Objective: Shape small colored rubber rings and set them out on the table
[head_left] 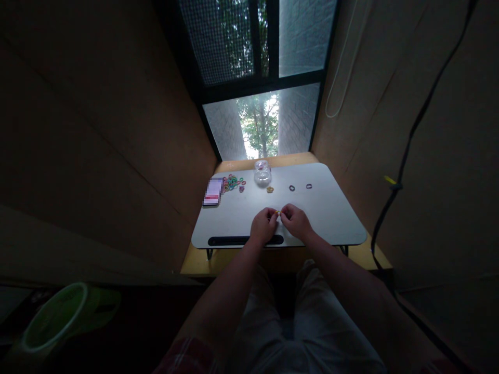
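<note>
My left hand [265,224] and my right hand [295,220] meet above the front middle of a white lap table [234,221]. Both pinch a tiny yellow hair tie [277,212] between their fingertips; the fingers partly cover it. Beyond them lies a small yellow cluster of hair ties [270,190]. To its right are a dark ring-shaped hair tie [292,188] and a purplish one [309,186], set apart. A heap of multicoloured hair ties [233,182] is at the back left, with a small purple bunch [241,189] beside it.
A clear plastic jar [262,174] stands at the table's back edge. At the left edge lies a phone [212,191] with its screen lit. A black ledge strip [228,241] runs along the front. A dark cord [405,150] hangs at right; a green basket [58,317] is lower left.
</note>
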Tool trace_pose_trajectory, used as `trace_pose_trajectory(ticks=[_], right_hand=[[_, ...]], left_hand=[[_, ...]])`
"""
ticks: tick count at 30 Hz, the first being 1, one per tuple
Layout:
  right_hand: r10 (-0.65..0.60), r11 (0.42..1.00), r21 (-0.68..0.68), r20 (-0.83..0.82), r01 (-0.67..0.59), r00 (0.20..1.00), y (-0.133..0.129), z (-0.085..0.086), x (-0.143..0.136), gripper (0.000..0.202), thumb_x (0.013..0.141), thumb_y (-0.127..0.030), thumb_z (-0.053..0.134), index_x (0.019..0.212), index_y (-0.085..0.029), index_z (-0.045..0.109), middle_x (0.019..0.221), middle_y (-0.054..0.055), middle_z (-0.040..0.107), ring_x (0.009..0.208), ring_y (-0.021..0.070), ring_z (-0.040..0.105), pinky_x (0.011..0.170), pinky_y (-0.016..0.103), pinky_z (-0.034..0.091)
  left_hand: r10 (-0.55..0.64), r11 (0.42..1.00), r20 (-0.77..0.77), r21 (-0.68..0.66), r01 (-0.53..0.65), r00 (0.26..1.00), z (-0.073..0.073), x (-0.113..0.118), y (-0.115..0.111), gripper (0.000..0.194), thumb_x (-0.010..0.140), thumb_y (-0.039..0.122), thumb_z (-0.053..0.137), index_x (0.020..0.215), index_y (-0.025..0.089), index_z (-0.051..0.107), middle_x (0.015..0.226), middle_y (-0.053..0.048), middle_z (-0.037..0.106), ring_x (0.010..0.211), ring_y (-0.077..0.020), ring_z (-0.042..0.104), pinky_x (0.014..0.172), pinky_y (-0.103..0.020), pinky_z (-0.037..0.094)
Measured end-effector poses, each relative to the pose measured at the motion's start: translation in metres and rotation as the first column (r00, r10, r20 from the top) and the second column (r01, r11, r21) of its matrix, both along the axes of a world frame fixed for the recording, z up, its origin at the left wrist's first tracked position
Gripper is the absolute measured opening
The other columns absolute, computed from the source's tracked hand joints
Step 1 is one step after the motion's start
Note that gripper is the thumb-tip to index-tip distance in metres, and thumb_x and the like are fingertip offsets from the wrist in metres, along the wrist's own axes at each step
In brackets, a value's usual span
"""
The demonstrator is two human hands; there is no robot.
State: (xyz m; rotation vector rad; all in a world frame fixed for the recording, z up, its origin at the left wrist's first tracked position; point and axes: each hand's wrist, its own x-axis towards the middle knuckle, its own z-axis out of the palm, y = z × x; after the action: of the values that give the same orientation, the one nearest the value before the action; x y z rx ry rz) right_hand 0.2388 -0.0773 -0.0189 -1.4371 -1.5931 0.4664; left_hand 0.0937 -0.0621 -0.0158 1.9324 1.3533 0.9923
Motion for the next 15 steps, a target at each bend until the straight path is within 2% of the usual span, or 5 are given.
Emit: trace_pose_trajectory(ticks=[15], right_hand=[[0.007, 1.0, -0.005, -0.024, -0.007, 1.0, 0.0003, -0.0005, -0.0001, 0.011, 0.077, -0.029, 0.053, 0.07, -0.02, 0.052, 0.059, -0.003, 0.053, 0.053, 0.0114, 0.046, 0.052, 0.024, 0.034]], left_hand=[[-0.018, 1.0, 0.002, -0.025, 0.018, 1.0, 0.001, -0.0003, -0.0012, 0.017, 0.086, 0.034, 0.053, 0.087, 0.019, 0.062, 0.083, -0.002, 0.068, 0.072, -0.012, 0.06, 0.068, -0.025, 0.044]])
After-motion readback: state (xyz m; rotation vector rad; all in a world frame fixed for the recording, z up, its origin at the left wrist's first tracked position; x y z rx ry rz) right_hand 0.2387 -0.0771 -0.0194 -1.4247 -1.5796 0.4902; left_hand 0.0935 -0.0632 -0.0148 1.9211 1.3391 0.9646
